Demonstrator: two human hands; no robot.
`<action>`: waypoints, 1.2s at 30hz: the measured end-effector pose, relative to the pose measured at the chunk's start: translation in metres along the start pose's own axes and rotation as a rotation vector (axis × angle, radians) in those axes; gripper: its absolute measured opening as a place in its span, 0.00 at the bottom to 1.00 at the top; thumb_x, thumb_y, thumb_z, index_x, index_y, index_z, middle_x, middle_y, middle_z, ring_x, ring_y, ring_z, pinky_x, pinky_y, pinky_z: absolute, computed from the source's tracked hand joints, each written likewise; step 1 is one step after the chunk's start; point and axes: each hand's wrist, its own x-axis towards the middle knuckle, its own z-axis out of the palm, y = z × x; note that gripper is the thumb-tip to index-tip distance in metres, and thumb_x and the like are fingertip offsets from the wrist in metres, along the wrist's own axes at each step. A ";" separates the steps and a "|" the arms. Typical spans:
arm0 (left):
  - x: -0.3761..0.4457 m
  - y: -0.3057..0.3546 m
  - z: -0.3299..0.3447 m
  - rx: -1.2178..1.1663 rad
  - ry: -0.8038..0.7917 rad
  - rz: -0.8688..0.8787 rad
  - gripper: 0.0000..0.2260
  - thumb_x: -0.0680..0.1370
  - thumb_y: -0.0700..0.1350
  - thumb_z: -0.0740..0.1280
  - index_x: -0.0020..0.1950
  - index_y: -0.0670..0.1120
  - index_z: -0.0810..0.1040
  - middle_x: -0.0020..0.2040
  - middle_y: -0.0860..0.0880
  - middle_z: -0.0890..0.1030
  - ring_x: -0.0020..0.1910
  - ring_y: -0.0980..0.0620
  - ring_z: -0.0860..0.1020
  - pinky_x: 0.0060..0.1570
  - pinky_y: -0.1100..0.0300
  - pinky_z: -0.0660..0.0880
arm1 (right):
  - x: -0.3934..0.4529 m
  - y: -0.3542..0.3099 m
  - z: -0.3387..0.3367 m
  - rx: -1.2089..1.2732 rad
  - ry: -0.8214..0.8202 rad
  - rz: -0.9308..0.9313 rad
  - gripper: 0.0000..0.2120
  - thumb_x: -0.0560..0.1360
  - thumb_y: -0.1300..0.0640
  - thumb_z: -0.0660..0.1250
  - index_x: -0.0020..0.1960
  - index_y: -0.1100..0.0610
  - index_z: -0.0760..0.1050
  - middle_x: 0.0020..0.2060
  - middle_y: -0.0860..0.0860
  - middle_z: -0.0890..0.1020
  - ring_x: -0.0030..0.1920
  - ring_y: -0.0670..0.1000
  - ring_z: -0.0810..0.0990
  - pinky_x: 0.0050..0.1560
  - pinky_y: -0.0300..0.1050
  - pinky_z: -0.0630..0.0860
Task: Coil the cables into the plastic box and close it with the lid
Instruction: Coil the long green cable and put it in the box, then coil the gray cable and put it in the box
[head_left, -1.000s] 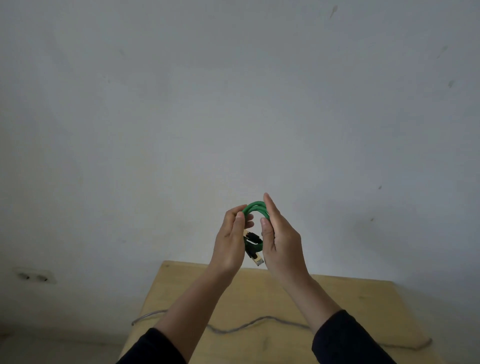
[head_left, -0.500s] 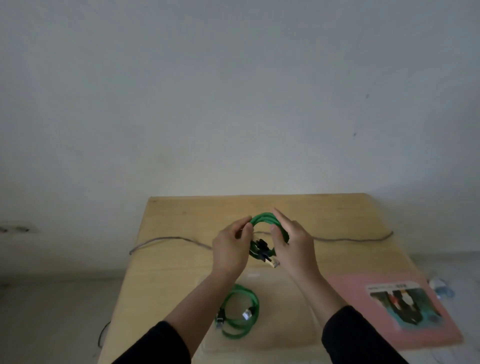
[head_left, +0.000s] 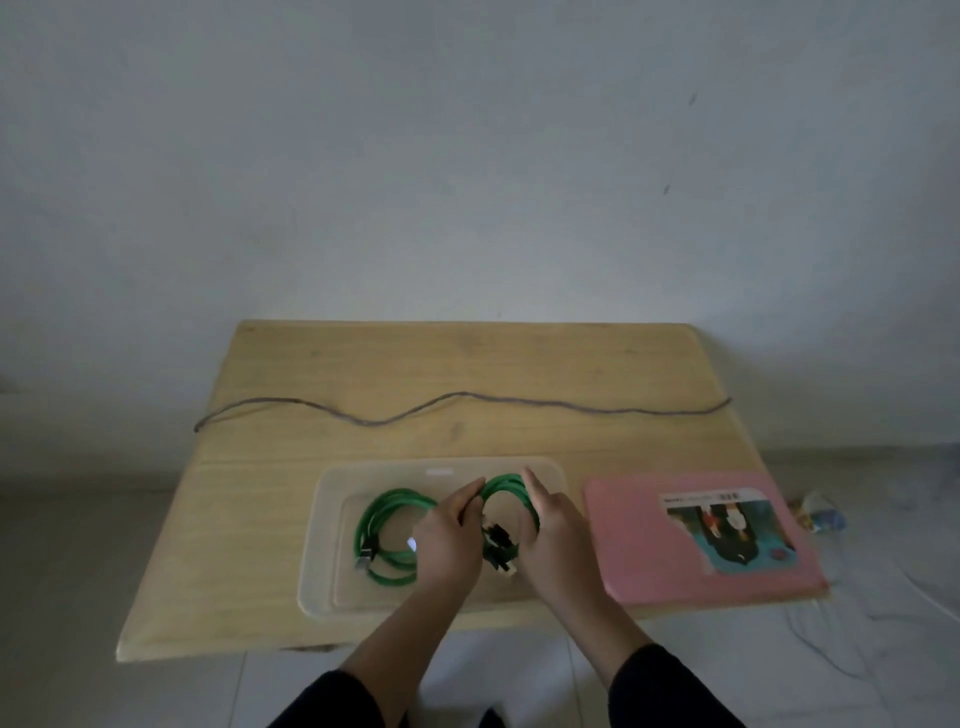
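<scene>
The clear plastic box (head_left: 332, 525) lies open near the front edge. One coiled green cable (head_left: 387, 535) lies flat in its left half. A second green coil (head_left: 506, 486) is in the right half. The pink lid (head_left: 649, 551) lies flat, just right of the box.

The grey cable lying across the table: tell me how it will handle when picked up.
The grey cable lies in loose waves with both ends hanging off the table, so it is probably floppy and will sag when lifted. It looks thin, likely light. Uncoiled, it may drag or snag along the edge.
</scene>
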 end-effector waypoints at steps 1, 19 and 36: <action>0.001 -0.001 0.002 0.000 0.008 -0.013 0.13 0.79 0.42 0.61 0.62 0.49 0.78 0.53 0.48 0.83 0.35 0.62 0.75 0.35 0.76 0.68 | 0.001 -0.001 0.001 -0.008 -0.035 0.022 0.25 0.80 0.58 0.56 0.75 0.52 0.54 0.51 0.58 0.75 0.46 0.54 0.76 0.39 0.37 0.63; 0.015 0.000 0.019 0.303 -0.123 0.071 0.16 0.81 0.40 0.56 0.68 0.40 0.70 0.66 0.42 0.74 0.65 0.47 0.72 0.63 0.63 0.64 | 0.008 -0.002 0.013 -0.171 -0.327 0.076 0.32 0.79 0.57 0.57 0.74 0.63 0.43 0.75 0.61 0.50 0.75 0.57 0.50 0.71 0.44 0.53; 0.002 0.010 -0.081 0.596 0.116 0.511 0.14 0.75 0.44 0.56 0.48 0.43 0.80 0.43 0.46 0.82 0.38 0.47 0.81 0.30 0.59 0.77 | 0.000 -0.033 -0.018 -0.166 -0.047 -0.351 0.17 0.74 0.54 0.56 0.55 0.61 0.77 0.51 0.56 0.81 0.50 0.54 0.81 0.45 0.42 0.79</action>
